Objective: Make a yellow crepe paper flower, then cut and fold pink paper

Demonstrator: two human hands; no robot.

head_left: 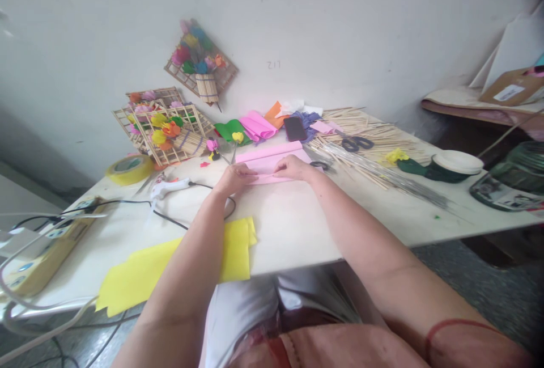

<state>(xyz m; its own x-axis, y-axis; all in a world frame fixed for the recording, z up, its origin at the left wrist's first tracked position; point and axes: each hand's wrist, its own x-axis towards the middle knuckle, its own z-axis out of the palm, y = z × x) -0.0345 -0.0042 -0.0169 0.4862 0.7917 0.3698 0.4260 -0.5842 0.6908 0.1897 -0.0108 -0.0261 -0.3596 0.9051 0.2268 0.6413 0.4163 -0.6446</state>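
A sheet of pink paper (272, 155) lies on the white table (289, 226), partly folded over. My left hand (235, 176) presses on its near left edge with fingers curled together. My right hand (293, 167) rests on the paper's near right part, fingers bent down and pinching the fold. Both forearms reach out across the table from the near edge.
A yellow sheet (170, 269) hangs over the front edge under my left arm. A glue gun (168, 187) with a black cord, a yellow tape roll (130, 168), stick baskets of paper flowers (170, 130), a phone (294, 128), scissors (356, 143), wooden sticks (374, 130), wires (382, 172) and a power strip (42, 249) surround the paper.
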